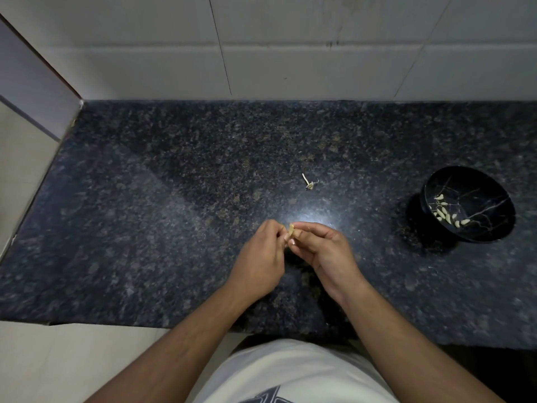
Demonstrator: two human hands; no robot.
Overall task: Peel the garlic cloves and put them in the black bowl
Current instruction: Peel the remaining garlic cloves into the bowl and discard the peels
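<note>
Head view: the left hand [258, 257] and right hand [322, 251] both pinch what looks like 1 garlic clove [291, 230] over the dark counter [145, 213]. Peeled cloves [444, 213] lie in the black bowl [488, 199] far right.

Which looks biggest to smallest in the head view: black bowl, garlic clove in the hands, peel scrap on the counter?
1. black bowl, clearly largest.
2. and 3. garlic clove and peel scrap: similar; the clove is partly hidden by fingers and nearer, so unranked.

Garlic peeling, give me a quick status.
Left hand and right hand both pinch one garlic clove, skin partly on. Peeled cloves in black bowl. Nothing in the way.
</note>
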